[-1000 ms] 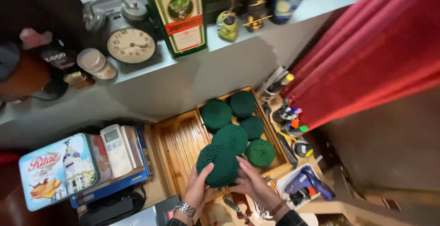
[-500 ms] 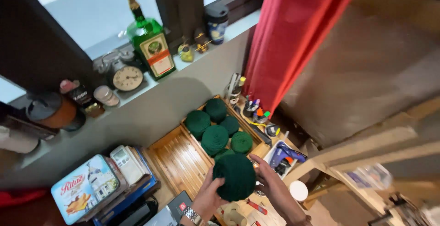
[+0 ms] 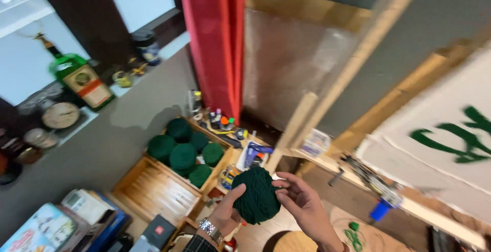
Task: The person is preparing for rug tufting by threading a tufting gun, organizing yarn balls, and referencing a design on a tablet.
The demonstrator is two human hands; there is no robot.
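Observation:
Both my hands hold one dark green ball of yarn (image 3: 257, 195) in front of me. My left hand (image 3: 226, 212), with a metal watch at the wrist, cups the ball from the left and below. My right hand (image 3: 302, 204) touches its right side with the fingers spread over it. Behind and to the left, a wooden tray (image 3: 148, 190) holds several more dark green yarn balls (image 3: 182, 156) in its far half; its near half is bare wood.
A red curtain (image 3: 216, 42) hangs at the back. A green bottle (image 3: 82, 81), a clock (image 3: 60, 115) and jars stand on the window ledge. A blue glue gun (image 3: 255, 153) and pens lie beside the tray. A wooden frame (image 3: 327, 98) with white cloth stands right.
The ball has been lifted out of the tray and carried right, away from the other balls. My view has swung to the right, bringing the wooden frame and white cloth into sight.

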